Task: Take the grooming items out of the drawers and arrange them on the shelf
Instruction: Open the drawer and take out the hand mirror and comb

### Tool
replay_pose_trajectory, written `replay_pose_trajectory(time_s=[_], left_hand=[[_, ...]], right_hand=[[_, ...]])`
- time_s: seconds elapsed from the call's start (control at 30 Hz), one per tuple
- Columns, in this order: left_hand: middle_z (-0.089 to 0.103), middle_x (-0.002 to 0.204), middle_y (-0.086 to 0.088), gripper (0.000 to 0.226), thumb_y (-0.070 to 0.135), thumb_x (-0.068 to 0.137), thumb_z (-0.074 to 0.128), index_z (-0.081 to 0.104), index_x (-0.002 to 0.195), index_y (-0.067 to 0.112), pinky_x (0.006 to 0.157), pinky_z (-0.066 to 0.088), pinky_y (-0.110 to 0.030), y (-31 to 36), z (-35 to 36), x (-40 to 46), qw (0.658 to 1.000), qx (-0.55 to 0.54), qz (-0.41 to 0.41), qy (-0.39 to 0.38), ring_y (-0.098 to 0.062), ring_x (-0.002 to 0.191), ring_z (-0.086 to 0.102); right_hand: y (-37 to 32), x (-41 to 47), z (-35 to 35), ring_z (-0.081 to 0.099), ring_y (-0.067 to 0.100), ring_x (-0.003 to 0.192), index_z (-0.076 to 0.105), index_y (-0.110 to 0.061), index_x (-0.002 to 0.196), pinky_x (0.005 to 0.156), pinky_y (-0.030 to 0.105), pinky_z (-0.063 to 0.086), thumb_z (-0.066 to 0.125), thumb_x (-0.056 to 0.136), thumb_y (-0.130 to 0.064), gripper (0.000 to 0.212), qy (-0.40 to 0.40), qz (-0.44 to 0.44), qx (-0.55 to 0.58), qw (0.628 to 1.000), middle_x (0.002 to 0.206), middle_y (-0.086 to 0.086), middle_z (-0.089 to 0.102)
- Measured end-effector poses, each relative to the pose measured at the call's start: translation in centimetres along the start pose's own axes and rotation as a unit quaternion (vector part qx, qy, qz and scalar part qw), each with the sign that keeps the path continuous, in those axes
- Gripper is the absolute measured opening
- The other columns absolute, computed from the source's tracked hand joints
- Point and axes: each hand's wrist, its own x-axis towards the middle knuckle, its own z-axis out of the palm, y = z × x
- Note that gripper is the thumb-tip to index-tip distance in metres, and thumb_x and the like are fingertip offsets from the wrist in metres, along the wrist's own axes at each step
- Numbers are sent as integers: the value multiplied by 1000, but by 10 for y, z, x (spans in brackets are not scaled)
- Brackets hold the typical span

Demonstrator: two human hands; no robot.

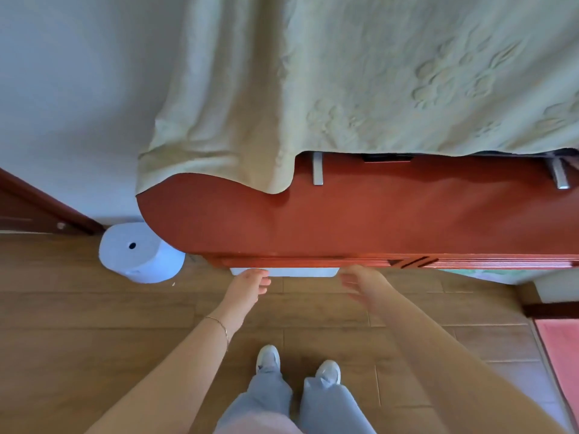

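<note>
Head view, looking steeply down. A person stands on a wooden floor (94, 324) facing a red-brown desk (344, 214) whose top runs across the middle of the picture. A pale green cloth (344, 73) hangs over whatever stands at the back of the desk, so any shelf there is hidden. Two grey metal brackets (317, 172) show just below the cloth's hem.

Both arms reach forward to the desk's front edge. Under that edge a white drawer (300, 272) sticks out a little. The left hand (250, 283) touches the drawer's left end, fingers loosely bent, closed around nothing. The right hand (357, 281) hovers just beside the drawer's right end, fingers spread and apart; whether it touches cannot be told. A thin bracelet (219, 325) sits on the left wrist.

The grooming items cannot be seen. They are probably inside the drawer, whose inside is covered by the desk top.

To the left, a pale blue round bin (141, 255) stands on the floor, just beside the desk's rounded corner. A pink mat (560, 355) lies at the far right. White shoes (297, 366) and light trousers show at the bottom.

Risks, as a guess: the hands hold opposite ends, so an uneven pull could skew and jam the drawer. A hard pull could bring it right out and spill what is inside. Fingers could be pinched under the desk edge.

No brand, label or writing can be read.
</note>
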Motion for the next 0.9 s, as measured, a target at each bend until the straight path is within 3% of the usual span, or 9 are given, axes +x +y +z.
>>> replay_pose_trajectory(time_s=[0.1,0.2,0.33,0.47,0.53,0.63,0.73,0.83,0.9], left_hand=[[64,109,-9,27,16,97,41,58,116,7,89,43,-33,-6,14,18,984,-161,-76,10,-22,99,59],[61,109,-12,34,22,100,34,52,123,4,95,43,-35,-9,30,34,933,-336,-128,12,-25,104,58],[44,140,-15,48,31,102,21,36,138,4,109,31,-41,-12,51,64,855,-500,-139,18,-28,128,43],[35,147,-12,52,37,100,18,35,139,6,111,23,-40,-20,65,86,788,-598,-126,70,-26,135,35],[31,150,-9,53,36,100,16,30,142,8,114,17,-40,-23,65,92,777,-616,-103,80,-24,138,28],[36,147,-12,53,37,100,15,32,141,7,114,21,-39,-24,59,100,751,-650,-78,86,-26,135,34],[42,141,-15,53,37,100,17,36,137,3,110,30,-38,-26,56,96,751,-650,-77,86,-27,130,41],[44,139,-16,52,36,101,18,39,134,2,108,33,-39,-34,58,88,761,-637,-77,95,-28,129,42],[51,130,-14,48,34,101,18,48,118,1,104,37,-39,-42,59,80,765,-631,-83,98,-27,123,48]], right_hand=[[2,21,1,59,27,99,56,-8,109,82,36,45,47,93,-19,22,9,82,207,975,106,14,63],[-1,41,4,58,29,79,48,-8,89,72,35,47,43,93,-14,9,28,117,304,945,89,15,59],[0,67,5,56,26,73,44,-10,75,56,29,55,39,92,-8,18,41,130,382,914,93,15,55],[14,88,-2,49,24,101,44,-7,75,98,37,44,31,96,-3,25,43,99,402,909,90,11,51],[17,98,-4,49,26,104,46,-5,74,104,38,41,34,82,12,23,29,73,405,911,89,10,54],[20,114,-11,56,29,91,53,-3,75,106,38,39,32,52,13,35,-1,66,504,861,79,11,58],[27,120,-17,56,27,79,53,-1,76,104,39,40,29,50,13,38,-18,67,512,856,79,13,59],[34,113,-19,56,26,75,53,-1,76,101,38,42,29,49,13,38,-11,83,493,866,61,14,64],[44,106,-21,55,26,75,52,-1,76,99,37,43,29,50,13,38,-5,95,482,871,55,13,64]])
